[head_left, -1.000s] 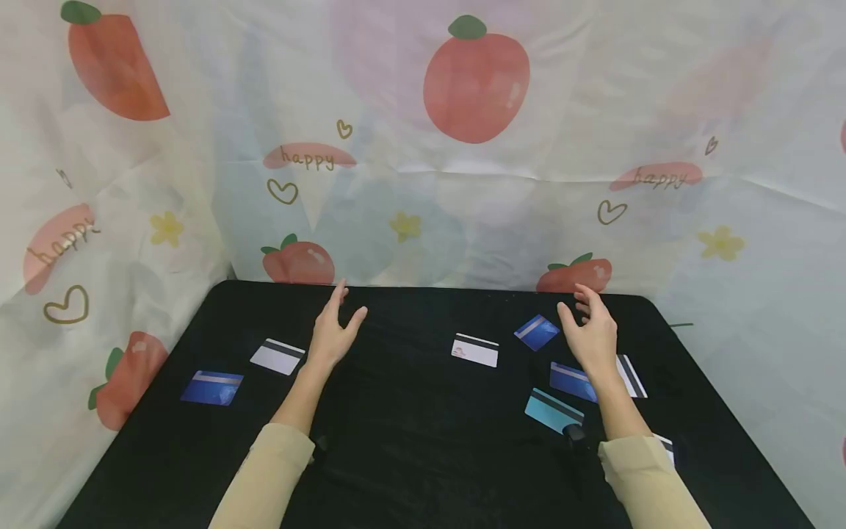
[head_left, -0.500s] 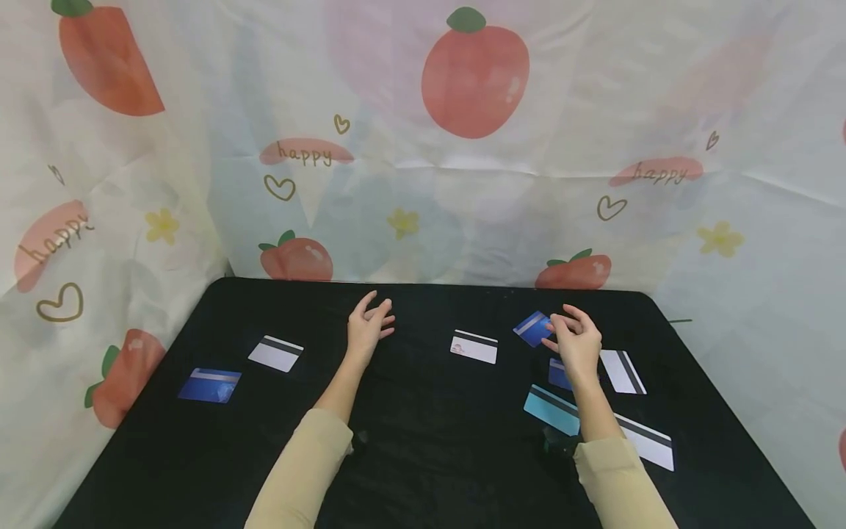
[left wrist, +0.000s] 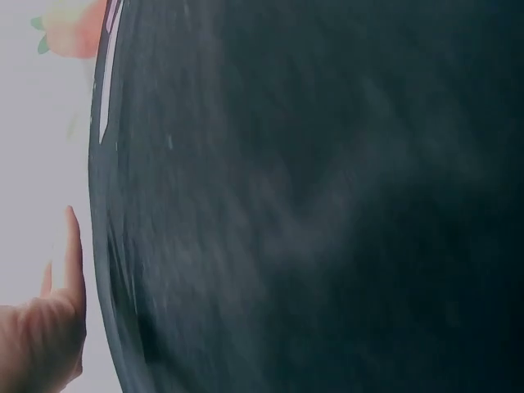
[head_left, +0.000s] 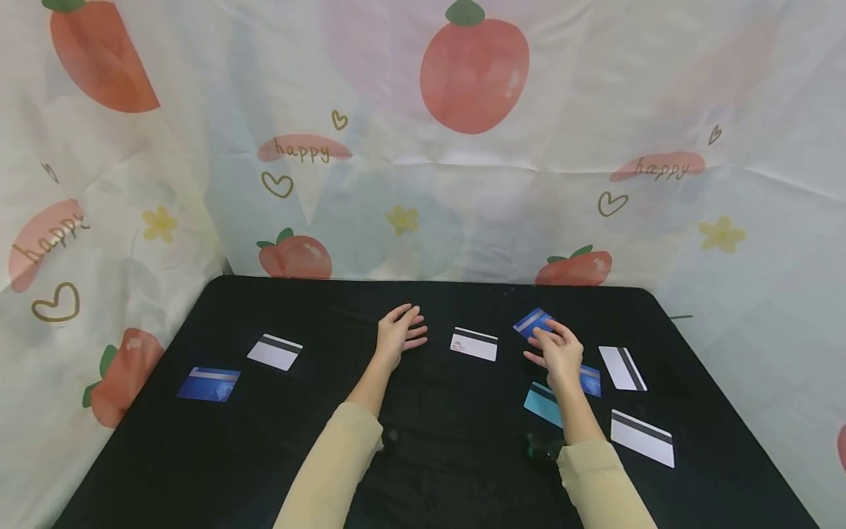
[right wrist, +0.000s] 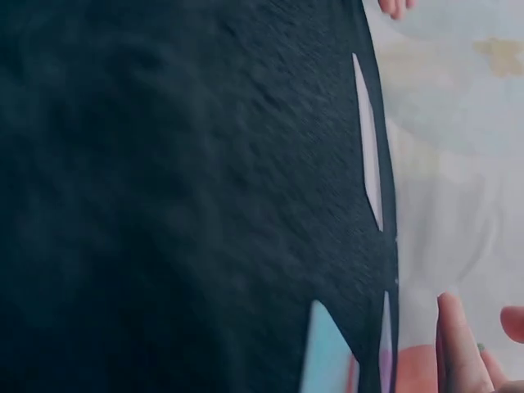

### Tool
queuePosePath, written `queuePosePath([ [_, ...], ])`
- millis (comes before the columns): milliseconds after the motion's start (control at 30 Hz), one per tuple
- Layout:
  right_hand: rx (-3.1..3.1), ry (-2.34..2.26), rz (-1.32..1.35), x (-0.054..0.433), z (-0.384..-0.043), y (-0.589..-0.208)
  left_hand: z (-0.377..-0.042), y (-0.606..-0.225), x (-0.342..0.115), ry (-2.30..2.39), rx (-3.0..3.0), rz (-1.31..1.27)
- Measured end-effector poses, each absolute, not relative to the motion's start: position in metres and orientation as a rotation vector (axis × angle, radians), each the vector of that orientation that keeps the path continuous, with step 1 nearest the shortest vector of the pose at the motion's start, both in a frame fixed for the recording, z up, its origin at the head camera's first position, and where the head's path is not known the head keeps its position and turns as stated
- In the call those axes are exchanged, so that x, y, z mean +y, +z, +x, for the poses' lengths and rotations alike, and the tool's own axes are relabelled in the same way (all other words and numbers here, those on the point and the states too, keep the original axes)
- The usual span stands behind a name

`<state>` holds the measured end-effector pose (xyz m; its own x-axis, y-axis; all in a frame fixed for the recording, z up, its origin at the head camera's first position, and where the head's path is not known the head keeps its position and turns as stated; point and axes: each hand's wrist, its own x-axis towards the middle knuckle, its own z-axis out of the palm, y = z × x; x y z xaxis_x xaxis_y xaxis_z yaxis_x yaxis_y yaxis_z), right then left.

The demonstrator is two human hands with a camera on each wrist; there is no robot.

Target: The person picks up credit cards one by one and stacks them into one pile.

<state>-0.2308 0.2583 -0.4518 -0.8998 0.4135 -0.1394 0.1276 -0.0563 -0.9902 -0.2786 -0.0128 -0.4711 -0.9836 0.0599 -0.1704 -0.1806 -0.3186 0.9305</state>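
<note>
My left hand [head_left: 399, 336] hovers over the black table with loosely bent fingers, holding nothing. Right of it lies a white card [head_left: 474, 344] with a dark stripe. My right hand [head_left: 560, 355] is above a cluster of cards, also holding nothing. Just past its fingertips is a blue card [head_left: 532, 320]. A second blue card [head_left: 591, 381] and a teal card [head_left: 541, 402] are partly hidden by that hand and wrist. In the right wrist view, the teal card [right wrist: 326, 352] and the white card [right wrist: 368, 143] lie flat, apart from the fingers [right wrist: 463, 348].
Two white striped cards, an upper one [head_left: 623, 368] and a lower one [head_left: 642, 438], lie at the right. Far left are another blue card [head_left: 208, 384] and a white card [head_left: 275, 352]. A fruit-print cloth [head_left: 476, 213] hangs behind the black table [head_left: 449, 433].
My left hand has moved right, from near the left white card toward the middle one. My right hand has shifted left and nearer, uncovering the right-hand white cards. The cards stay in place.
</note>
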Motion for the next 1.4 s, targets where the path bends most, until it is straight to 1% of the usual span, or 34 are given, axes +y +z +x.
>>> queuePosePath([
  [300, -2.076, 2.105, -0.632, 0.251, -0.234, -0.463, -0.281, -0.479, 0.009, 2.355, 1.732, -0.21],
  [600, -2.127, 2.179, -0.651, 0.243, -0.238, -0.466, -0.283, -0.483, 0.019, 2.318, 1.665, -0.242],
  [1400, -2.223, 2.318, -0.689, 0.234, -0.235, -0.465, -0.287, -0.481, 0.022, 2.189, 1.483, -0.334],
])
